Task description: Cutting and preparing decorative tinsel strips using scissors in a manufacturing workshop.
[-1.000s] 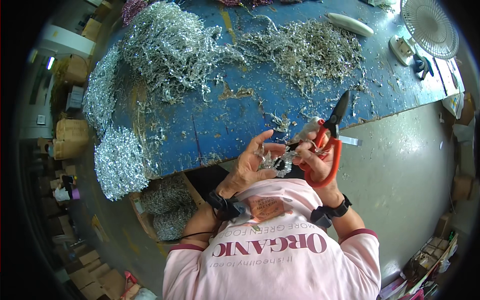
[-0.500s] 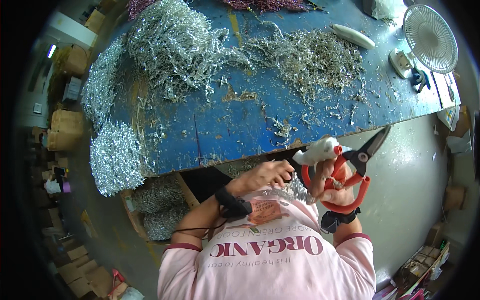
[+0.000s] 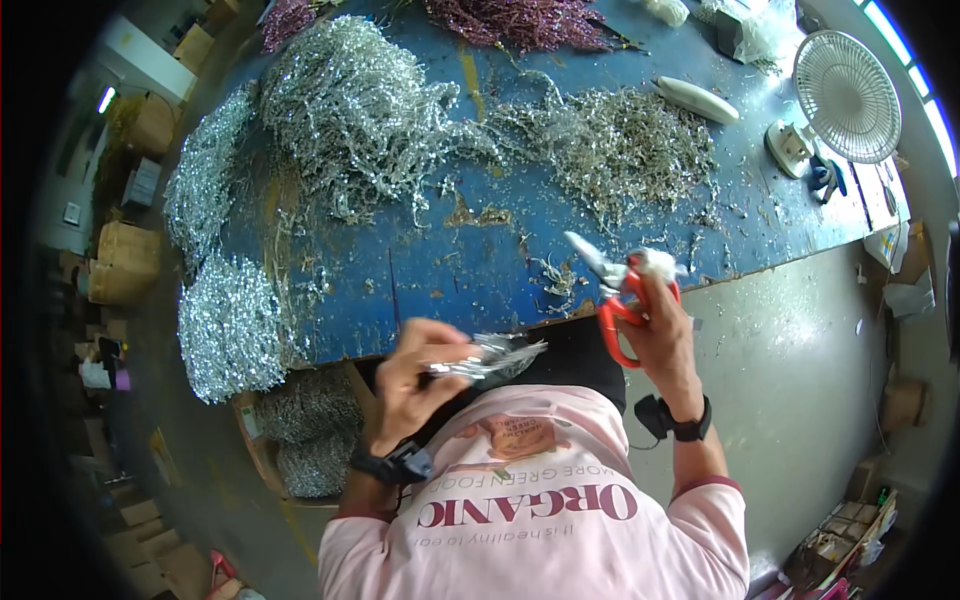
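Observation:
My left hand (image 3: pixel 418 372) grips a small bundle of silver glittery sprigs (image 3: pixel 490 358), held level just below the near edge of the blue table (image 3: pixel 440 270). My right hand (image 3: pixel 660 335) holds red-handled shears (image 3: pixel 612 290), blades closed and pointing up-left over the table edge. The two hands are apart, the shears to the right of the bundle's tip. Both wrists wear dark bands.
Big heaps of silver glitter strands (image 3: pixel 350 110) cover the table's left and back, with looser cut bits (image 3: pixel 620 150) at the middle right. Purple sprigs (image 3: pixel 520 22) lie at the far edge. A white fan (image 3: pixel 845 95) stands at the right corner. Boxes of silver strands (image 3: pixel 310 430) sit under the table.
My left hand has drawn the silver bundle leftward and away from the shears. My right hand has swung the shears from pointing up-right to pointing up-left.

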`<state>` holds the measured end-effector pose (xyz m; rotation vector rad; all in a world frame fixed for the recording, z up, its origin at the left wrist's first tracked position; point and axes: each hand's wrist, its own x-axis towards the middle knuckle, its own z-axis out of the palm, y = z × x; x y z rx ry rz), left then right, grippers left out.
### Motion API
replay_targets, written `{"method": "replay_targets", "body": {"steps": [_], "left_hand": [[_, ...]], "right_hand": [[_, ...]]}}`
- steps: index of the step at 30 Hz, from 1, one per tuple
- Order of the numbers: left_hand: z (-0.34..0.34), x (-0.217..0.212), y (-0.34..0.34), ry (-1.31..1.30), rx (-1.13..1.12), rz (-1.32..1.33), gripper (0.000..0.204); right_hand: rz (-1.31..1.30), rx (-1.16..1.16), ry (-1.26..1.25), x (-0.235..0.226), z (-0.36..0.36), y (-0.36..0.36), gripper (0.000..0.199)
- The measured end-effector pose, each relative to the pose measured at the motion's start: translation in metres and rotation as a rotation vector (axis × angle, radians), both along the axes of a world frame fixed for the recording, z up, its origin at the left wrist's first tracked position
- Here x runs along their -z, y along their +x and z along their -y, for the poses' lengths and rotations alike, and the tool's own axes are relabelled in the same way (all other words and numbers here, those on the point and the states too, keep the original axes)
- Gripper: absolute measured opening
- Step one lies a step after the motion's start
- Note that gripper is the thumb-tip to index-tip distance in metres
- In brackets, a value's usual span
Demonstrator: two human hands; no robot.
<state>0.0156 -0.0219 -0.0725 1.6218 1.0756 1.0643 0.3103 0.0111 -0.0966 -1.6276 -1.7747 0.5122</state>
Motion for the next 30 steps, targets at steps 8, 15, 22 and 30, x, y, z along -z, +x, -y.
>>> {"method": "replay_targets", "body": {"steps": [8, 15, 22, 30], "left_hand": [[0.004, -0.020, -0.034, -0.036, -0.511, 0.143, 0.020], [-0.015, -0.026, -0.045, 0.022, -0.298, 0.403, 0.020], [-0.035, -0.023, -0.023, -0.018, -0.282, 0.179, 0.021], [-0.034, -0.034, -0.019, -0.066, -0.056, 0.504, 0.021]], "right_hand": [[0.157, -0.206, 0.048, 0.015, -0.041, -0.040, 0.039], [0.320, -0.169, 0.044, 0.017, -0.082, 0.033, 0.056], [0.234, -0.262, 0.051, -0.035, -0.072, -0.004, 0.077], [-0.301, -0.735, -0.116, 0.011, -0.041, -0.084, 0.074]]}}
